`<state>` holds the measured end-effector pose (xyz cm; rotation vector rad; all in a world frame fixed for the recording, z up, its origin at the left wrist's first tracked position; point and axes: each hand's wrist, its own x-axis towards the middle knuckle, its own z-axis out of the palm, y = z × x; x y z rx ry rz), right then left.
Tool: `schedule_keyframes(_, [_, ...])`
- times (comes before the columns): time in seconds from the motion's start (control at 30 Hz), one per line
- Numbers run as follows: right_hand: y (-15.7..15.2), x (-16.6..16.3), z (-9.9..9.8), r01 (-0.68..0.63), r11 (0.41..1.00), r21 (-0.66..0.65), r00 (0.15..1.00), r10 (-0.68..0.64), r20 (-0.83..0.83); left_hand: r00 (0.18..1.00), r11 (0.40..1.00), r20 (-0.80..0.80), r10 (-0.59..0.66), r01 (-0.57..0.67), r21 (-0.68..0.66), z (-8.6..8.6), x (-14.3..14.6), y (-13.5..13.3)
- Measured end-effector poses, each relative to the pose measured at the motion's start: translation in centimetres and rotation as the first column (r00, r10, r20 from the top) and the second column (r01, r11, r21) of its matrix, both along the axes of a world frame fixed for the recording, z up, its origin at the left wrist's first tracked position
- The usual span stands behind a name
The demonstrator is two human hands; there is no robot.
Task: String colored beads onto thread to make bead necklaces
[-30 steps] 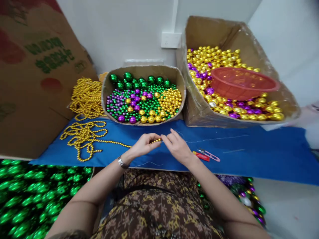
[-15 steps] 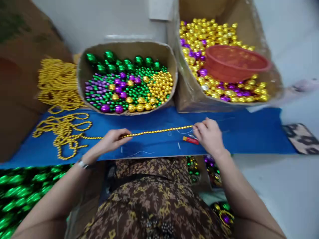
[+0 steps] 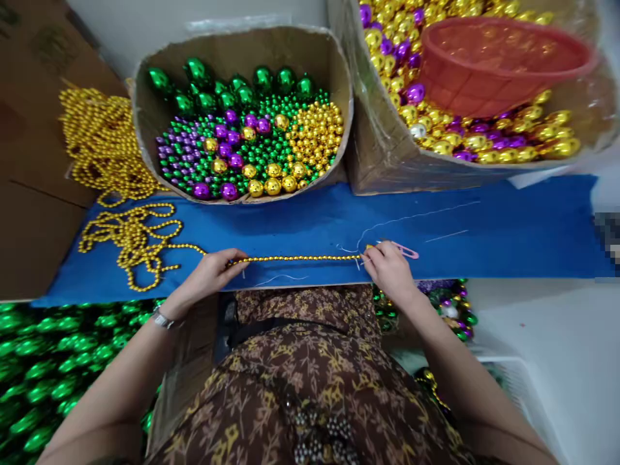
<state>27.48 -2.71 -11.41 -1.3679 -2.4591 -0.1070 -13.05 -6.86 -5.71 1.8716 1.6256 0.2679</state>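
A string of gold beads (image 3: 300,258) runs straight between my two hands, low over the blue table cover (image 3: 300,223). My left hand (image 3: 220,268) is closed around the string, and the rest of it trails left into a loose heap of gold beads (image 3: 130,242). At the string's right end, my right hand (image 3: 387,265) pinches the beads near the tips of thumb and fingers. A pink loop-shaped handle (image 3: 407,250) sticks out from behind the right hand; what it belongs to is mostly hidden. Thin white thread (image 3: 382,223) lies beyond that hand.
A cut-down cardboard box (image 3: 242,201) holds green, purple and gold beads. To its right, a larger box (image 3: 378,158) contains gold and purple beads and a red basket (image 3: 494,77). More gold bead strands (image 3: 99,142) are piled at left. Green beads (image 3: 62,368) lie below the table edge.
The view has shifted, bringing the table and boxes closer. My right hand has come down and left with its string end, over where the red and yellow object lay. Both hands keep their hold.
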Motion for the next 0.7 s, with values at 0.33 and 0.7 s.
schedule_keyframes(0.33, [-0.6, -0.8, -0.8, 0.035, 0.991, -0.131, 0.999, -0.039, -0.031, 1.000, 0.998, -0.019, -0.016, 0.014, -0.068, -1.9, -1.3, -1.1])
schedule_keyframes(0.7, [-0.8, -0.4, -1.7, 0.080, 0.986, -0.149, 0.996, -0.075, 0.038, 0.999, 0.996, -0.015, -0.040, 0.038, -0.083, -2.3, -0.8, -1.4])
